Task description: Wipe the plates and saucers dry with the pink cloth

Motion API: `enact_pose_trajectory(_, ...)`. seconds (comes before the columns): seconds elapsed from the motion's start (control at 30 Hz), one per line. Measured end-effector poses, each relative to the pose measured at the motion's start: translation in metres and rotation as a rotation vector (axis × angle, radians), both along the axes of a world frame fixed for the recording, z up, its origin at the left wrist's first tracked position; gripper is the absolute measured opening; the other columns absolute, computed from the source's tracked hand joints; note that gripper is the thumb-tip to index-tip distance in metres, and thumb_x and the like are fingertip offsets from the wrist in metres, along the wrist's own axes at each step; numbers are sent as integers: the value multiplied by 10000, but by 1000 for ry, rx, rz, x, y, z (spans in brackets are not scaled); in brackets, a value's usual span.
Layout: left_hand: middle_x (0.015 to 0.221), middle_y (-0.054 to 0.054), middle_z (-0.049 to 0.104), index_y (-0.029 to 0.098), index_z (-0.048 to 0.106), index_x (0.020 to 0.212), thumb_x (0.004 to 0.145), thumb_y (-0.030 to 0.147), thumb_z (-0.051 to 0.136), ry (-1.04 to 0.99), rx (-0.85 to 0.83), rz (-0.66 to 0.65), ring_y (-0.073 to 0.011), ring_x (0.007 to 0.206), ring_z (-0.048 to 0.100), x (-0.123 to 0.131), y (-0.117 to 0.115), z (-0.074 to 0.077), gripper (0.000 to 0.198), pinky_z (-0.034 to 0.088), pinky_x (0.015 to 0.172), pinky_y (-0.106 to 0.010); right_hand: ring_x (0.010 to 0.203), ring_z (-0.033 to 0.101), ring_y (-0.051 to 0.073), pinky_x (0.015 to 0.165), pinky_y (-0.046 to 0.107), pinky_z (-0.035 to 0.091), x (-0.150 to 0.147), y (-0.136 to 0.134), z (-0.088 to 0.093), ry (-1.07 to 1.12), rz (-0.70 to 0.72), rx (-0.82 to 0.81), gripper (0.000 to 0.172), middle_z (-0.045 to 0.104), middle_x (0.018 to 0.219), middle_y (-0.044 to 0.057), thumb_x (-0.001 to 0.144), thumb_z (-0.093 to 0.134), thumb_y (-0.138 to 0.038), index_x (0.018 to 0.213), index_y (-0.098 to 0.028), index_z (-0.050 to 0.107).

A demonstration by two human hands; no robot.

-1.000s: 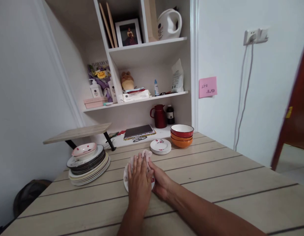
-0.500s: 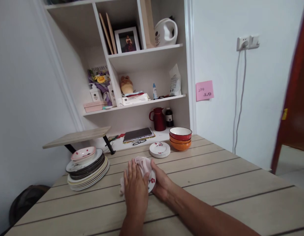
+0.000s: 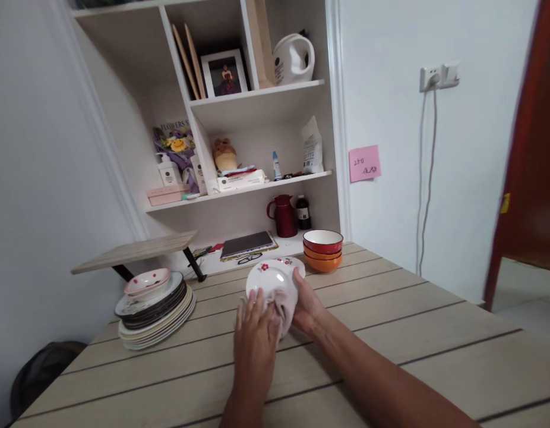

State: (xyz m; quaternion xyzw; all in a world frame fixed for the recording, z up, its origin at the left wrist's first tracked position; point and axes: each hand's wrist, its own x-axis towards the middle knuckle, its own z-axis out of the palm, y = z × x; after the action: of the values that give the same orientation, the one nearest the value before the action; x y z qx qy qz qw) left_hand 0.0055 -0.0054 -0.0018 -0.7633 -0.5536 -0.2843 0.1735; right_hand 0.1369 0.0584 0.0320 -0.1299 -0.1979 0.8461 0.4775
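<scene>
My right hand (image 3: pixel 307 304) grips the right edge of a small white plate (image 3: pixel 261 278) with red flowers, held tilted above the table. Against the plate's lower front, my left hand (image 3: pixel 256 345) presses a pale pink cloth (image 3: pixel 284 304), its fingers bent over the fabric. The cloth hides the plate's lower part. Just behind, partly covered by the held plate, lies a stack of small flowered plates (image 3: pixel 298 264). To their right stand several stacked bowls (image 3: pixel 323 249), red on top and orange below.
On the left of the wooden table (image 3: pixel 368 356) rises a pile of larger plates (image 3: pixel 157 321) topped by a pink-rimmed bowl (image 3: pixel 147 279), beside a small raised stand (image 3: pixel 136 249). At the back are a laptop (image 3: pixel 247 244), glasses (image 3: pixel 249 258) and a red jug (image 3: pixel 284 217).
The plate has been raised and tipped, so its flowered face shows more. The cloth has moved from its upper part to its lower front, and my left hand has shifted slightly right.
</scene>
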Motion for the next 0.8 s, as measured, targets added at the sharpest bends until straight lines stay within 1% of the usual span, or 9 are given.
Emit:
enact_pose_trajectory(0.1, 1500, -97, 396, 170, 514, 1342, 972, 301, 293, -68, 77, 163, -249, 1428, 272, -9, 4, -3, 451, 270, 1151, -517, 1079, 635, 264, 1027, 415, 403, -16, -9, -9, 41, 124, 55, 740, 700, 1107, 168, 901, 299, -668, 1263, -77, 558)
enact_pose_trajectory(0.17, 1505, -135, 376, 116, 465, 1375, 968, 319, 295, -83, 98, 205, -268, 1427, 272, -12, 7, -5, 486, 276, 1146, -520, 1058, 648, 247, 1028, 398, 401, -29, -16, -19, 25, 191, 52, 677, 711, 1086, 145, 916, 330, -631, 1251, -97, 574)
enact_pose_trajectory(0.2, 1512, -143, 361, 107, 437, 1394, 964, 332, 306, -79, 99, 201, -272, 1425, 276, -12, 7, -6, 502, 278, 1146, -518, 1054, 651, 237, 1031, 387, 399, -34, -18, -24, 10, 217, 45, 655, 713, 1085, 137, 915, 353, -623, 1249, -106, 578)
enact_pose_trajectory(0.3, 1529, -133, 330, 129, 353, 1445, 950, 367, 354, -11, 57, 85, -260, 1424, 281, -8, 7, -8, 550, 270, 1157, -496, 1012, 670, 215, 1025, 370, 405, -42, -21, -33, -21, 194, 27, 557, 726, 1051, 107, 920, 409, -577, 1200, -137, 606)
enact_pose_trajectory(0.4, 1528, -121, 334, 155, 324, 1461, 946, 379, 375, 56, -35, -56, -241, 1422, 287, -4, 5, -9, 565, 282, 1156, -472, 889, 700, 219, 989, 388, 437, -38, -16, -31, -77, 119, -33, 481, 747, 915, 92, 918, 435, -552, 1036, -139, 652)
enact_pose_trajectory(0.5, 1511, -104, 374, 183, 354, 1447, 961, 351, 345, 55, -117, -124, -216, 1415, 306, -3, 4, -10, 515, 281, 1155, -472, 792, 706, 237, 939, 404, 469, -30, -11, -24, -144, 93, -123, 539, 741, 792, 107, 905, 405, -606, 879, -128, 652)
enact_pose_trajectory(0.57, 1489, -81, 418, 217, 410, 1417, 967, 317, 335, 33, -144, -126, -205, 1407, 323, -3, 4, -9, 467, 261, 1161, -484, 795, 706, 241, 919, 396, 480, -26, -9, -19, -147, 95, -155, 591, 736, 781, 123, 903, 370, -634, 862, -113, 648)
enact_pose_trajectory(0.67, 1482, -45, 433, 252, 484, 1366, 965, 281, 334, 0, -155, -66, -207, 1410, 316, -2, 5, -6, 429, 241, 1164, -492, 846, 704, 238, 914, 384, 481, -23, -8, -16, -113, 112, -173, 622, 739, 841, 133, 905, 351, -642, 940, -96, 647)
enact_pose_trajectory(0.8, 1494, -31, 415, 265, 476, 1374, 956, 286, 348, -37, -122, 94, -234, 1426, 277, -2, 5, -3, 438, 220, 1156, -519, 864, 701, 227, 900, 366, 486, -28, -10, -20, -61, 94, -158, 587, 742, 906, 121, 921, 370, -598, 1072, -95, 634)
